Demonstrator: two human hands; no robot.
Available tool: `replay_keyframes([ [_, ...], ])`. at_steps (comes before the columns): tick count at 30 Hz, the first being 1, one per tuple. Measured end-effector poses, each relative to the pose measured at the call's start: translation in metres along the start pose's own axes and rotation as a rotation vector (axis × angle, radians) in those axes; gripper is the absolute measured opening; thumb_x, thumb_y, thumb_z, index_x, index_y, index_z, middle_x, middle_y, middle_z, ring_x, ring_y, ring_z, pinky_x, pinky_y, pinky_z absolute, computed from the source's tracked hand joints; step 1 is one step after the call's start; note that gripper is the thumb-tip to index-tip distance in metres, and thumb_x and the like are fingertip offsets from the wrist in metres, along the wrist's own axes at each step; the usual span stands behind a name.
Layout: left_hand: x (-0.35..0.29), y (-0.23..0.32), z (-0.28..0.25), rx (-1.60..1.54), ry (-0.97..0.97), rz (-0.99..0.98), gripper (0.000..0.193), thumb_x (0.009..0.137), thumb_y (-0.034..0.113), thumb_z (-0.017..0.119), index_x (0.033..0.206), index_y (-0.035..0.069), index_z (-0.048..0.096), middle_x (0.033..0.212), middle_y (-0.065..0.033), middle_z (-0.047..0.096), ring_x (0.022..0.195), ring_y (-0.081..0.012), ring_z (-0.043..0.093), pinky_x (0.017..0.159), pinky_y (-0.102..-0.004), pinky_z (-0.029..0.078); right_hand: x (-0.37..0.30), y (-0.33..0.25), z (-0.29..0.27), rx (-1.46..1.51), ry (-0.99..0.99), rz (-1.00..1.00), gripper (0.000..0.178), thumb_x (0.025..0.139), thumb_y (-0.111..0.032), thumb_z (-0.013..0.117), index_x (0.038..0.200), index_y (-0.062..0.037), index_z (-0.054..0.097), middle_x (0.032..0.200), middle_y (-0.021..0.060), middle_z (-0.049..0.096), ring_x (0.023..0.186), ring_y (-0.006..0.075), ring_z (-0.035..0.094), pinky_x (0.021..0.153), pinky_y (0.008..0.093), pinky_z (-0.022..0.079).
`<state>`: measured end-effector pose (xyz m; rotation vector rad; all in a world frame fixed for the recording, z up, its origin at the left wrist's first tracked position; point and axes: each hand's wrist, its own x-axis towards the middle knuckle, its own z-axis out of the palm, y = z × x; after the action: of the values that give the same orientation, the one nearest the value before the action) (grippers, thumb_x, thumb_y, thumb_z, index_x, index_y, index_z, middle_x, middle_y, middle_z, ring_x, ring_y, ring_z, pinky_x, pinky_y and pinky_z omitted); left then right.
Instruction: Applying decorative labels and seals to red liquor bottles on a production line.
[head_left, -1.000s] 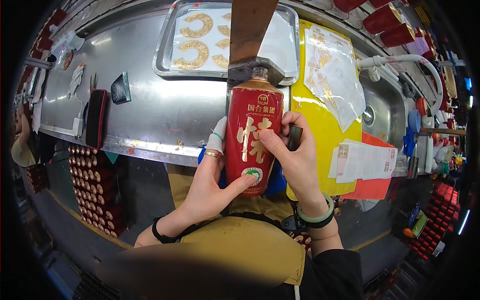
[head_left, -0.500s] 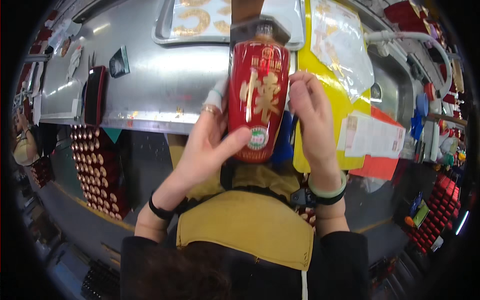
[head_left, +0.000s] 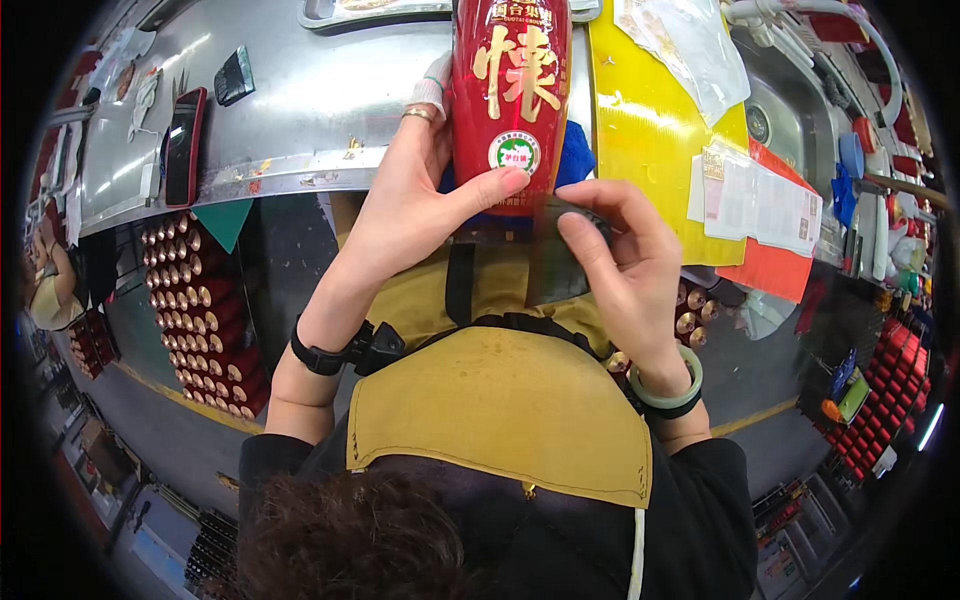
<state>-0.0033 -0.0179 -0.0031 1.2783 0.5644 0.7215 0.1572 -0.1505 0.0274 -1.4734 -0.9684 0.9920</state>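
Red bottle (head_left: 510, 95) held upright over the front edge of a steel bench (head_left: 300, 110), both hands on its lower part

Far left on the bench: dark phone (head_left: 185, 145) lying flat, small black brush (head_left: 234, 77) just beyond it. Below the bench edge, crate of red bottles with gold caps (head_left: 195, 310), well apart from the hands. Left hand (head_left: 405, 205) wrapped round the bottle's left side, ring on one finger, thumb pressed across the front just under the round green-and-white label. Right hand (head_left: 620, 270) at the bottle's base, thumb and forefinger pinching a dark strip (head_left: 560, 255) against it; other fingers curled. Black strap on left wrist, pale green bangle (head_left: 668, 385) on right. Yellow sheet (head_left: 650, 140) on the bench just right of the bottle, papers (head_left: 765, 205) and sink (head_left: 790, 120) further right
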Motion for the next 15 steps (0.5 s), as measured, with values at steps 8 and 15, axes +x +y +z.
replay_keyframes([
  [8, -0.002, 0.0, -0.001, -0.012, -0.01, 0.001, 0.095, 0.089, 0.005, 0.077, 0.159, -0.006, 0.013, 0.154, -0.0177, 0.037, 0.14, -0.0217, 0.044, 0.117, -0.0383, 0.039, -0.009, 0.015, 0.011, -0.038, -0.002, -0.046, 0.017, 0.092, -0.001, 0.07, 0.109, 0.0016, 0.069, 0.096, 0.0075, 0.069, 0.084, 0.0112, 0.064, 0.075, 0.0247, 0.051],
  [15, -0.002, 0.0, 0.001, -0.018, -0.018, 0.019, 0.093, 0.089, 0.002, 0.076, 0.158, -0.007, 0.015, 0.157, -0.0187, 0.034, 0.144, -0.0232, 0.039, 0.119, -0.0392, 0.034, -0.01, 0.015, 0.008, -0.093, 0.027, -0.032, 0.016, 0.091, -0.004, 0.072, 0.107, -0.0009, 0.071, 0.089, 0.002, 0.066, 0.067, 0.007, 0.05, 0.061, 0.0232, 0.041],
])
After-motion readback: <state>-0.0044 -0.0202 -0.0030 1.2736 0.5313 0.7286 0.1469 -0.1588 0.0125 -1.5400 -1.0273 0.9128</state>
